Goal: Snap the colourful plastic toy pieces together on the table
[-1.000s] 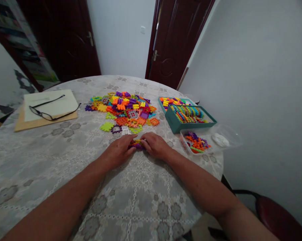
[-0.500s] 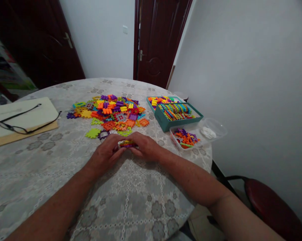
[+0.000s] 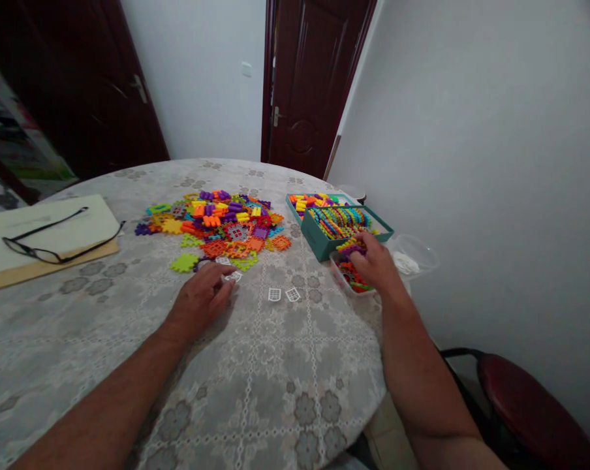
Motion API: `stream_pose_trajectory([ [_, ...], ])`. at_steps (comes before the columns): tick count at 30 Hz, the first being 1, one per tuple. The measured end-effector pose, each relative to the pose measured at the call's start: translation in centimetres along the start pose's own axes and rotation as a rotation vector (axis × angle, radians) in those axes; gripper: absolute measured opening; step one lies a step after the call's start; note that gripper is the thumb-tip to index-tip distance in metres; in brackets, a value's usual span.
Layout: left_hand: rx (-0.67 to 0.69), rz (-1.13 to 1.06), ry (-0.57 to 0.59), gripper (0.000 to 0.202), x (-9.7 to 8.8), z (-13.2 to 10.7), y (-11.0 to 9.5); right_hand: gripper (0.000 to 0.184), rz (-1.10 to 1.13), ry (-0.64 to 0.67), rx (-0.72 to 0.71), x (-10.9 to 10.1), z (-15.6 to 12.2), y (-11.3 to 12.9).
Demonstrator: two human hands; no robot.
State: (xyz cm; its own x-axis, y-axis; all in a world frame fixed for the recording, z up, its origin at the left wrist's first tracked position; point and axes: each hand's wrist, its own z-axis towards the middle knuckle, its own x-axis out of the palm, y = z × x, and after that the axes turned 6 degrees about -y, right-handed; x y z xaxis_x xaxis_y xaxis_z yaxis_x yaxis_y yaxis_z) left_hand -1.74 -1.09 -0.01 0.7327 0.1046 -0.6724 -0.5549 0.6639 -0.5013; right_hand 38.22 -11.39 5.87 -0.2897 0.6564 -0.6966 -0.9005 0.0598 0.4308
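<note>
My left hand (image 3: 200, 300) rests on the tablecloth, thumb and forefinger apart. At its fingertips lies a small white window-grid piece (image 3: 233, 277); whether the fingers touch it I cannot tell. Two similar white window pieces (image 3: 274, 295) lie farther right on the cloth. My right hand (image 3: 377, 262) is over the clear plastic box (image 3: 341, 279), its fingers closed on a stack of yellow and purple plastic building pieces (image 3: 351, 247). Orange and other coloured pieces (image 3: 356, 277) lie inside that box, partly hidden by the hand.
A heap of coloured interlocking pieces (image 3: 236, 228) spreads beyond my left hand. Green boxes (image 3: 319, 243) of bead strings and small blocks stand behind the plastic box. White pieces (image 3: 405, 263) sit in a clear container at right. Glasses (image 3: 55, 254) lie on a paper-covered board (image 3: 104, 248).
My hands, together around a small stack before, have parted. My right hand has moved right to the plastic box with coloured pieces. White window pieces now show on the cloth.
</note>
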Motion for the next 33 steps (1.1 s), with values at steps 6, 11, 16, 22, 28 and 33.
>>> stream_pose_trajectory([
  [6,-0.022,0.047,-0.054,0.027,-0.1,0.1,0.8,0.031,-0.065,0.020,-0.087,2.6,-0.5,-3.7],
  [11,-0.051,0.051,-0.057,0.026,0.0,0.1,0.9,0.037,-0.051,-0.120,-0.056,3.2,-0.3,-3.9],
  [16,-0.056,0.066,-0.079,0.024,0.1,-0.2,0.9,0.030,-0.070,-0.226,-0.070,2.0,-0.6,-2.6],
  [22,-0.121,0.143,-0.148,0.025,0.2,-0.4,1.6,0.021,0.119,-0.341,-0.326,1.9,-1.8,2.1],
  [28,-0.153,0.213,-0.187,0.034,0.2,-0.6,2.5,0.031,0.297,0.216,-0.597,6.1,-6.4,10.1],
  [33,-0.301,0.398,-0.162,0.048,-0.8,0.6,3.5,0.052,0.117,0.521,-0.631,8.7,-8.4,11.9],
])
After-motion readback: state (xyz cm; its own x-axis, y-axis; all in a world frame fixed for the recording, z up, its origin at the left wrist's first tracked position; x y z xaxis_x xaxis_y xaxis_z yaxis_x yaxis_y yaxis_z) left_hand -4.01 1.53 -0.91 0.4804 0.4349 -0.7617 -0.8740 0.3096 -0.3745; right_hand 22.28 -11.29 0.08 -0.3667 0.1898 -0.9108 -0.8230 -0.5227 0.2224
